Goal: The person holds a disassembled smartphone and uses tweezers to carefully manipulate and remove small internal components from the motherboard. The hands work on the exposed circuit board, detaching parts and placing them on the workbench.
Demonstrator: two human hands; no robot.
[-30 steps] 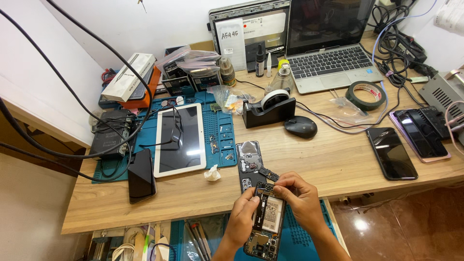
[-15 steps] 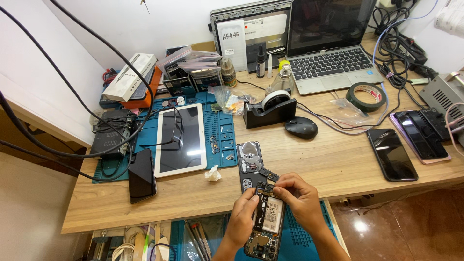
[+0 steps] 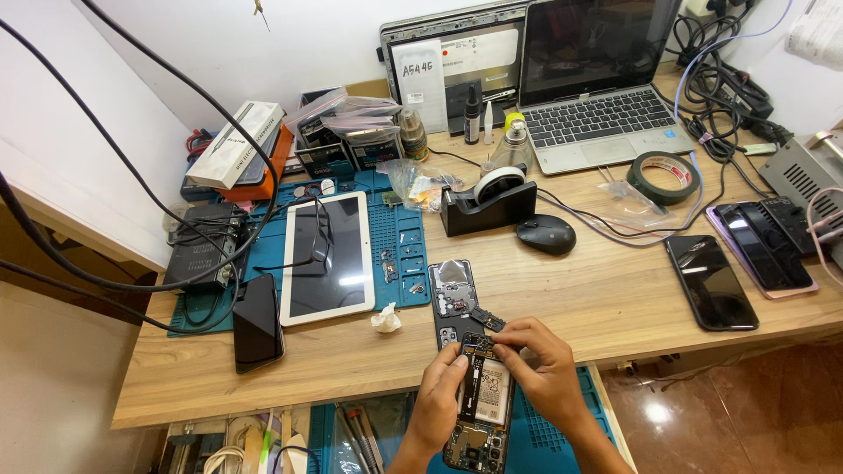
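Note:
An opened phone (image 3: 483, 404) with its board and battery bared lies lengthwise at the desk's near edge, over a blue mat (image 3: 562, 434). My left hand (image 3: 439, 399) grips its left side, thumb near the top. My right hand (image 3: 540, 369) rests on its upper right, fingertips pinching at the top of the phone next to a small dark part (image 3: 486, 319). A removed phone frame piece (image 3: 453, 294) lies on the desk just beyond the hands.
White tablet (image 3: 327, 256) on a blue work mat (image 3: 395, 237) at left, dark phone (image 3: 257, 322) beside it. Tape dispenser (image 3: 488, 203), black mouse (image 3: 545, 234), laptop (image 3: 597, 88), tape roll (image 3: 664, 176), and two phones (image 3: 711, 281) at right. Cables hang at left.

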